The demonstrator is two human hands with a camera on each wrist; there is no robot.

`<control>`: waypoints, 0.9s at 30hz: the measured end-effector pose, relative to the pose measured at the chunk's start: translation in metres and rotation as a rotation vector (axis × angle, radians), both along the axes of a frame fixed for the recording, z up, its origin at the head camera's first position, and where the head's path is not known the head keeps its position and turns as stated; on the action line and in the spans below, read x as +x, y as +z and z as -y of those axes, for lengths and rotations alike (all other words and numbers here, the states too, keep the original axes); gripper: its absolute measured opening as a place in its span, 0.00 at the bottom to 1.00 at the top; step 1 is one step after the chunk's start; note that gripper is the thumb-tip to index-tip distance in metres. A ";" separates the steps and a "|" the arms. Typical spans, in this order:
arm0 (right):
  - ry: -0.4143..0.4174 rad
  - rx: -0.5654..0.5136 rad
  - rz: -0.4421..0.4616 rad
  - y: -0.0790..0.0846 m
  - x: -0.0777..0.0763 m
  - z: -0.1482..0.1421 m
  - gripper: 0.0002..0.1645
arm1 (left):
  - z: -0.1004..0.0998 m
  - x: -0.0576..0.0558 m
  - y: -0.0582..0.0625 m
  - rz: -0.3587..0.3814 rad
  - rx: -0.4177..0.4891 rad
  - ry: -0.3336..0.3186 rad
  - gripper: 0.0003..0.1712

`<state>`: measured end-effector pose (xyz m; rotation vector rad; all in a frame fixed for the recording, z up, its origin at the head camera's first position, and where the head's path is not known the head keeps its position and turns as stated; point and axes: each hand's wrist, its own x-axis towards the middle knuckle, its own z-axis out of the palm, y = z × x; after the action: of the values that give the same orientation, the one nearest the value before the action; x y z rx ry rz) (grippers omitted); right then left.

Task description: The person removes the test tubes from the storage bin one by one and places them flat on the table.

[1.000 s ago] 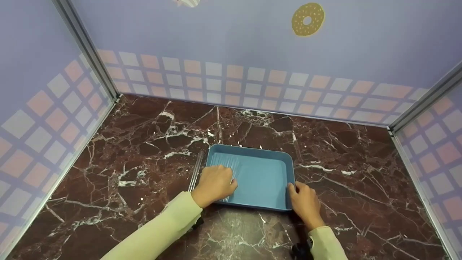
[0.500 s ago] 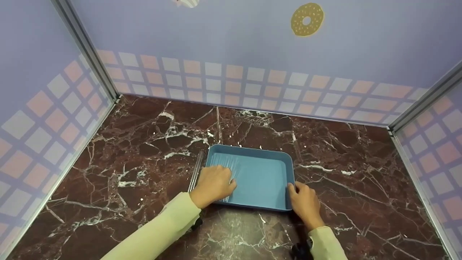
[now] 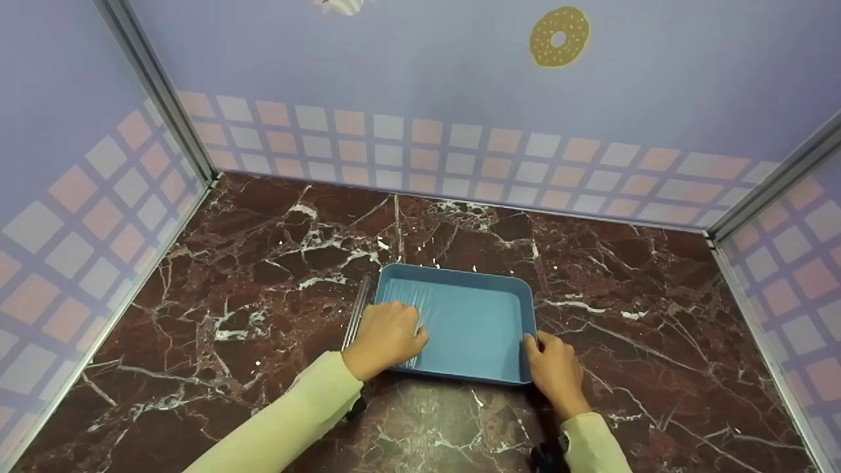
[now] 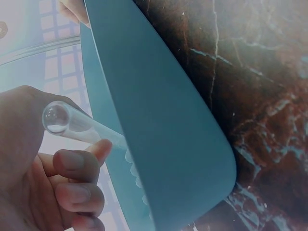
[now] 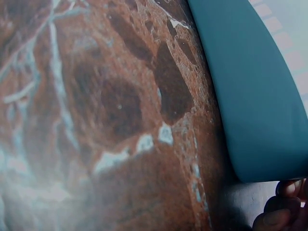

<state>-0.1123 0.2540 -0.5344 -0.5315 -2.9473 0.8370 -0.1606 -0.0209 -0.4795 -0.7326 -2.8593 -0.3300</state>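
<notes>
My left hand (image 3: 386, 334) is over the left part of a blue rectangular tray (image 3: 483, 322). Between its thumb and fingers it pinches a clear test tube (image 4: 79, 127), whose rounded end points toward the left wrist camera. Several more clear tubes (image 3: 424, 299) lie side by side along the tray's left part, partly hidden by this hand; their rounded ends (image 4: 135, 174) line up behind the near wall in the left wrist view. At the tray's right wall, my right hand (image 3: 557, 366) grips the rim, thumb on the inner side and fingers outside.
Just left of the tray, a few more clear tubes (image 3: 358, 309) lie on the dark red marbled table (image 3: 276, 368). Purple wall panels with pink and white squares (image 3: 427, 154) enclose the back and both sides, joined by metal corner posts (image 3: 158, 85).
My left hand has shifted very slightly to the left with the test tube. The tray and my right hand stay where they were.
</notes>
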 end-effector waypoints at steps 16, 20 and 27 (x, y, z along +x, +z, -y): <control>0.001 0.011 -0.011 0.001 0.000 -0.001 0.24 | 0.003 0.001 0.001 -0.005 -0.016 0.015 0.27; 0.001 0.013 -0.013 0.001 0.000 -0.001 0.24 | 0.004 0.001 0.001 -0.014 -0.017 0.009 0.28; 0.001 0.015 -0.019 -0.001 0.000 0.000 0.25 | 0.006 0.001 0.001 -0.034 -0.012 0.012 0.28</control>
<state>-0.1119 0.2541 -0.5351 -0.5185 -2.9348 0.8154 -0.1594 -0.0268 -0.4784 -0.7154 -2.8355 -0.2961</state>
